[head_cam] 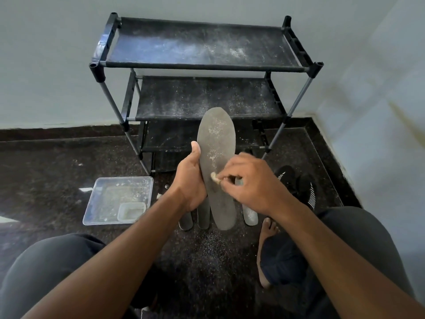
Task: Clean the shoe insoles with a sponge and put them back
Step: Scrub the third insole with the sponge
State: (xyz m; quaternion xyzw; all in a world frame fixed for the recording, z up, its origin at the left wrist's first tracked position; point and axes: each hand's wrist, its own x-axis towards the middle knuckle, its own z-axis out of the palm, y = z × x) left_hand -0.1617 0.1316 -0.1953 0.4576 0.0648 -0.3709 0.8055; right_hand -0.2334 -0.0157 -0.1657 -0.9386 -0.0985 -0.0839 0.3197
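A grey insole with pale specks on it stands upright in front of me. My left hand grips its left edge, thumb up along the side. My right hand pinches a small beige sponge piece and presses it against the insole's middle. Three more grey insoles lie on the floor behind my hands, their ends showing: one, another and a third. A pair of black shoes with white stripes sits on the floor to the right.
A black, dusty shoe rack stands against the wall ahead. A clear plastic tray holding a small tub lies on the dark floor at left. My knees and a bare foot are close below.
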